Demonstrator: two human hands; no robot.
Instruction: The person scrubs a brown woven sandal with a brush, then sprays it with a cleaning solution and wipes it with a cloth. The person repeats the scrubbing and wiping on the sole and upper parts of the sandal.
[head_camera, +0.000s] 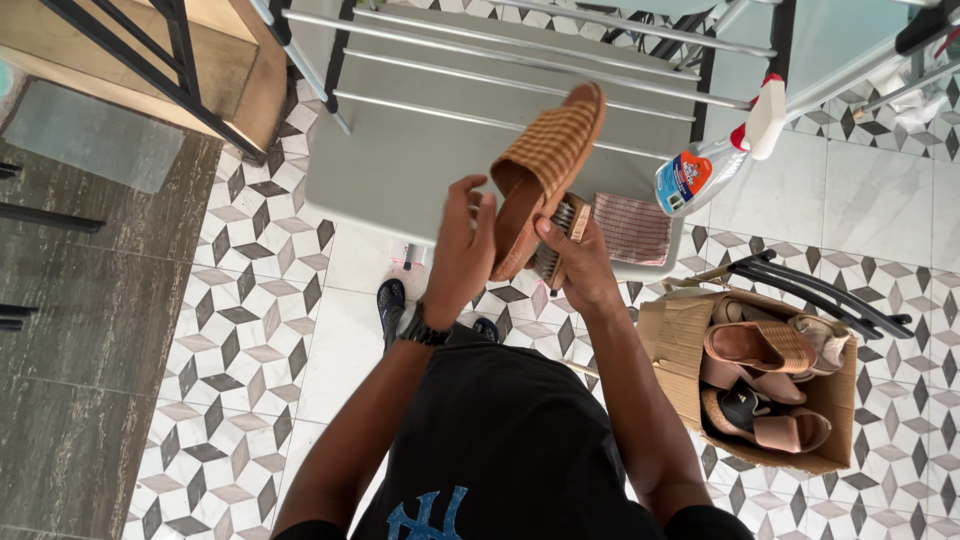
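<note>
A tan woven slide sandal (545, 165) is held up in front of me, sole side toward my left hand (460, 245), whose fingers grip its edge. My right hand (578, 262) grips a wooden scrub brush (560, 240) whose bristles press against the sandal's lower side. A dark watch sits on my left wrist. Both hands hover over the near edge of a grey table (400, 160).
A spray bottle (715, 160) with a red-and-white trigger and a checked cloth (632, 228) lie on the table. A cardboard box (680, 350) holding several sandals stands on the patterned tile floor at right, beside a black rack (820, 290).
</note>
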